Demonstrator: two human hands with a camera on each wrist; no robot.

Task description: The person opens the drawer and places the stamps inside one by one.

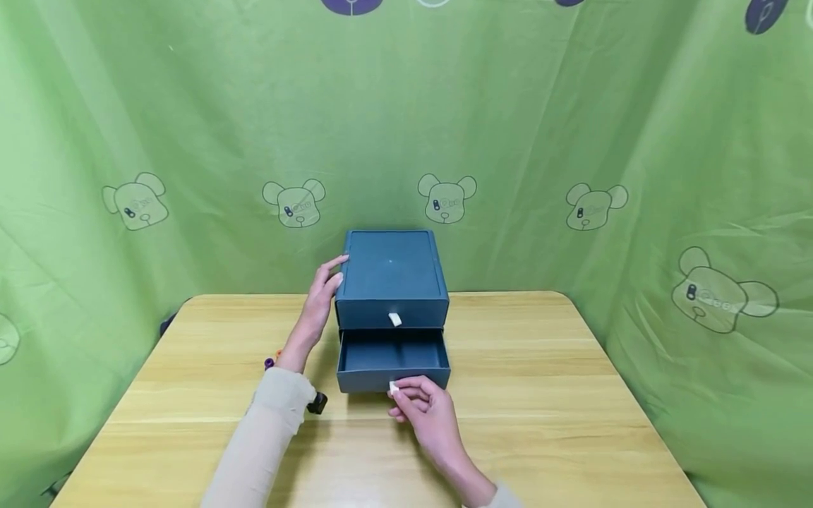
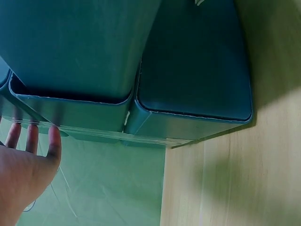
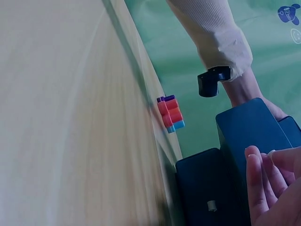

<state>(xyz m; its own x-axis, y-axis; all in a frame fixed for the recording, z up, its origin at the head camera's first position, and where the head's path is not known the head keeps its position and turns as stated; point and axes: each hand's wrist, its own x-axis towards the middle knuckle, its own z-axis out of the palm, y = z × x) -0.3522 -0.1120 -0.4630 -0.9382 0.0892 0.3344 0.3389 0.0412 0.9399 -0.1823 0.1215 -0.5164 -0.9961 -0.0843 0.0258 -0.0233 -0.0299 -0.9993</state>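
A dark blue drawer cabinet [image 1: 390,268] stands on the table, its upper drawer shut and a white pull tab [image 1: 395,319] on that drawer's front. Below it, the middle drawer [image 1: 394,381] is pulled out and its visible inside holds nothing. My right hand [image 1: 432,416] pinches this drawer's white tab [image 1: 394,387] between thumb and fingers. In the left wrist view, a lower drawer [image 2: 197,61] sits closed, close to the tabletop. My left hand [image 1: 317,303] rests against the cabinet's left side with its fingers extended, the fingertips near the top edge.
A small cluster of red, purple and light blue pieces [image 3: 170,114] lies on the wooden table [image 1: 540,395], left of the cabinet and partly behind my left wrist in the head view. A black wrist camera [image 1: 317,403] sticks out by the left sleeve. Green printed cloth [image 1: 521,127] surrounds the table.
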